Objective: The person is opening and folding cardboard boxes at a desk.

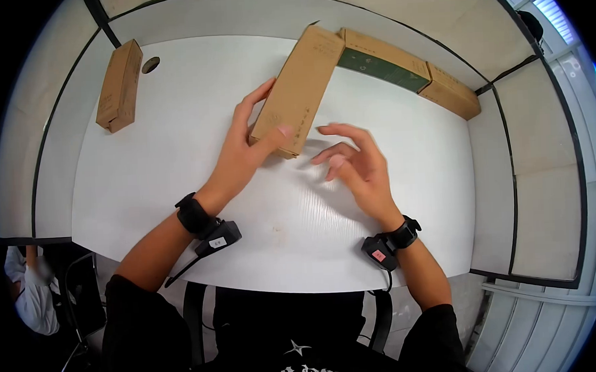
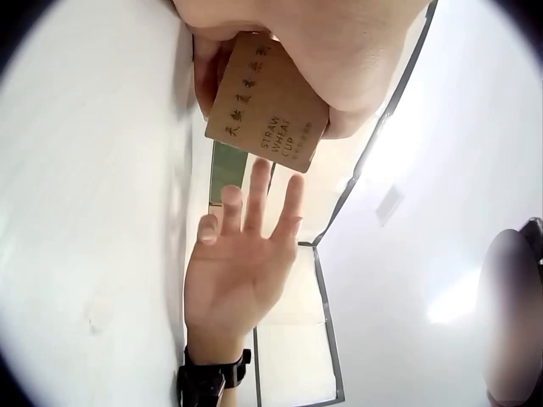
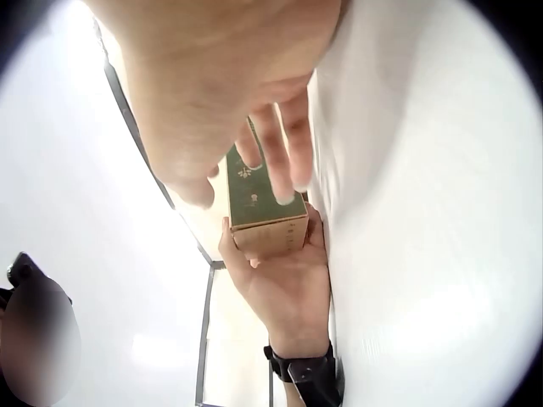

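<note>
A long brown cardboard box point(image 1: 300, 86) slants over the middle of the white table point(image 1: 194, 91). My left hand point(image 1: 240, 145) grips its near end, thumb on top and fingers along the left side. That end carries the print "STRAW WHEAT CUP" point(image 2: 280, 136) in the left wrist view. One long side of the box is green point(image 3: 259, 203), seen in the right wrist view. To the right of the near end is my right hand point(image 1: 360, 166), holding nothing, its fingers spread and loosely bent. In the head view a gap separates it from the box.
Another brown box point(image 1: 119, 87) stands at the table's left edge, near a round hole point(image 1: 151, 65). Along the back right lie a green-sided box point(image 1: 386, 62) and a further brown box point(image 1: 450, 91), end to end. Low partition walls point(image 1: 224, 19) enclose the table. Someone sits at lower left.
</note>
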`<state>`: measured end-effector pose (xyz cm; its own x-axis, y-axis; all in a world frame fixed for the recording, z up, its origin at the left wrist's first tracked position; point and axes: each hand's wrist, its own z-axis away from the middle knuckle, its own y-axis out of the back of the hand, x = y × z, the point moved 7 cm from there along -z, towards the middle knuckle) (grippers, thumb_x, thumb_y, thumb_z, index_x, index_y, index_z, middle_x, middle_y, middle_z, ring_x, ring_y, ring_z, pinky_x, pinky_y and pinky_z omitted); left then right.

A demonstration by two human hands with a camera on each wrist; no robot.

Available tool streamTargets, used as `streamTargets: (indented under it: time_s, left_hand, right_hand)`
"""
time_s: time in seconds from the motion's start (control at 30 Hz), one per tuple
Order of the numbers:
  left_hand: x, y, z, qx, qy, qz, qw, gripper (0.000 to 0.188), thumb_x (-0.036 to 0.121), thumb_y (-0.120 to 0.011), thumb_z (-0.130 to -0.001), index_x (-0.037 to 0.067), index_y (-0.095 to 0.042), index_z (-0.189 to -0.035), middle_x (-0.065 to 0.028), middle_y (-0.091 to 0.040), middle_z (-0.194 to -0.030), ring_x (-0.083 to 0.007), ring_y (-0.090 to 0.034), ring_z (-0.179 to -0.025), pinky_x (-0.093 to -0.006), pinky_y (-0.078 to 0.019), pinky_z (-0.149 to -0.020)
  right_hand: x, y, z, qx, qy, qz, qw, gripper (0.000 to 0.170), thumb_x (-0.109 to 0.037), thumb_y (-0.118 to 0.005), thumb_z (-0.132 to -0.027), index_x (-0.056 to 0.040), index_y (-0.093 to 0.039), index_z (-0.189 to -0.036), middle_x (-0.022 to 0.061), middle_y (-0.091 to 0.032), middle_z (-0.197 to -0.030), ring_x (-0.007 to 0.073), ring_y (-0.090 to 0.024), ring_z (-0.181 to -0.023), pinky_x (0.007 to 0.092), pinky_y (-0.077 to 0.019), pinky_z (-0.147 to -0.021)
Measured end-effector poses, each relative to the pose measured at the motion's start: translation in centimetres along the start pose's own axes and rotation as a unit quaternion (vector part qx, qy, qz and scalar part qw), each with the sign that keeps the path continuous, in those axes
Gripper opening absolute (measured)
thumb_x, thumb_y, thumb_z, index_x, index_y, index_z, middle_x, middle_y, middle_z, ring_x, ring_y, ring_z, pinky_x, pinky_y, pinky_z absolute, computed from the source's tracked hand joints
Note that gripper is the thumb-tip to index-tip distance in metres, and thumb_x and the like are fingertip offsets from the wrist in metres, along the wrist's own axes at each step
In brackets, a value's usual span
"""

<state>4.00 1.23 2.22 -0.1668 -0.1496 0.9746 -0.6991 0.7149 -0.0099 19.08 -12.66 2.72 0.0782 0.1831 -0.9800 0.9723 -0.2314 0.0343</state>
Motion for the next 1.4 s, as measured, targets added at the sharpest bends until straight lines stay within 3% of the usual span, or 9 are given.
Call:
streamTargets:
  time_s: [0.13,0.3,0.43,0.67,0.77,0.93,1.13,1.33,1.4]
  left_hand:
    - [0.2,0.9,-0.1,0.011,0.048,0.065,0.997,0.056,0.034,-0.059,-0.105,0.004,-0.052,-0.151,-0.0120,-0.054,-0.151,-0.0198,-0.054,-0.135,-0.0346,-0.0406,-0.115]
    - [-0.4,0.4,-0.3,-0.082,0.094,0.098,0.987,0.057,0.043,-0.048,-0.107,0.002,-0.058,-0.146,-0.0108,-0.064,-0.140,-0.0179,-0.058,-0.130,-0.0308,-0.0418,-0.112]
    - [-0.8,0.0,-0.3,-0.127,0.142,0.133,0.973,0.061,0.048,-0.041,-0.108,0.002,-0.056,-0.147,-0.0107,-0.063,-0.142,-0.0194,-0.058,-0.131,-0.0331,-0.0436,-0.111]
    - [-0.5,1.9,-0.2,0.041,0.226,0.289,0.929,0.073,0.064,-0.036,-0.108,0.006,-0.057,-0.146,-0.0106,-0.063,-0.141,-0.0212,-0.061,-0.128,-0.0409,-0.0491,-0.107]
    - [-2.5,3.6,-1.0,0.074,0.190,0.344,0.916,0.077,0.069,-0.036,-0.106,0.005,-0.050,-0.147,-0.0147,-0.064,-0.135,-0.0280,-0.062,-0.125,-0.0461,-0.0518,-0.104]
    - [-0.9,3.3,-1.2,0.108,0.132,0.367,0.914,0.082,0.067,-0.039,-0.106,0.007,-0.029,-0.161,-0.0198,-0.050,-0.150,-0.0333,-0.059,-0.131,-0.0471,-0.0477,-0.111]
    - [-0.3,1.6,-0.7,0.038,0.060,0.006,0.997,0.091,0.049,-0.060,-0.106,0.009,-0.009,-0.169,-0.0218,-0.032,-0.166,-0.0296,-0.058,-0.132,-0.0405,-0.0460,-0.110]
    - [-1.2,1.0,-0.4,-0.011,0.094,0.047,0.994,0.069,0.046,-0.046,-0.112,0.008,-0.026,-0.167,-0.0184,-0.033,-0.165,-0.0228,-0.048,-0.143,-0.0347,-0.0372,-0.117]
    - [-2.1,0.9,-0.6,-0.021,0.078,0.055,0.995,0.069,0.048,-0.042,-0.113,0.006,-0.029,-0.165,-0.0172,-0.036,-0.164,-0.0231,-0.041,-0.148,-0.0355,-0.0330,-0.121]
  right_hand:
    - [-0.5,4.1,0.1,0.214,0.055,0.019,0.975,0.035,-0.007,-0.057,-0.104,-0.0007,-0.052,-0.138,0.0133,-0.064,-0.119,0.0166,-0.067,-0.085,0.0259,-0.0520,-0.066]
    - [1.6,7.8,0.2,0.346,0.014,-0.157,0.925,0.037,-0.033,-0.049,-0.111,-0.0065,-0.054,-0.136,0.0050,-0.062,-0.119,0.0141,-0.062,-0.103,0.0305,-0.0517,-0.078]
    - [2.2,8.1,0.0,0.257,-0.016,-0.213,0.942,0.048,-0.046,-0.040,-0.112,-0.0084,-0.054,-0.139,0.0017,-0.062,-0.120,0.0131,-0.060,-0.104,0.0306,-0.0505,-0.081]
    - [2.2,7.7,-0.3,0.236,-0.009,-0.166,0.957,0.052,-0.019,-0.044,-0.106,-0.0057,-0.040,-0.156,0.0098,-0.063,-0.119,0.0186,-0.065,-0.095,0.0313,-0.0565,-0.069]
    - [2.0,7.0,-0.4,0.218,-0.032,-0.131,0.967,0.066,-0.002,-0.050,-0.096,-0.0057,-0.034,-0.160,0.0132,-0.062,-0.123,0.0216,-0.070,-0.094,0.0301,-0.0588,-0.068]
    - [0.6,3.2,-0.9,0.045,-0.032,-0.010,0.998,0.072,0.007,-0.059,-0.089,-0.0068,-0.041,-0.157,0.0099,-0.063,-0.118,0.0195,-0.072,-0.092,0.0279,-0.0573,-0.070]
    - [1.4,-0.4,0.1,-0.126,-0.047,0.151,0.979,0.046,-0.016,-0.081,-0.092,-0.0103,-0.063,-0.134,-0.0014,-0.072,-0.099,0.0060,-0.064,-0.085,0.0234,-0.0452,-0.070]
    - [0.5,-0.4,0.1,-0.081,-0.021,0.151,0.985,0.061,-0.017,-0.084,-0.088,-0.0114,-0.054,-0.141,0.0020,-0.070,-0.118,0.0086,-0.067,-0.089,0.0249,-0.0455,-0.070]
    - [0.3,-0.2,-0.1,-0.064,-0.030,0.144,0.987,0.080,-0.016,-0.085,-0.088,-0.0116,-0.042,-0.155,0.0079,-0.061,-0.140,0.0116,-0.069,-0.096,0.0259,-0.0494,-0.072]
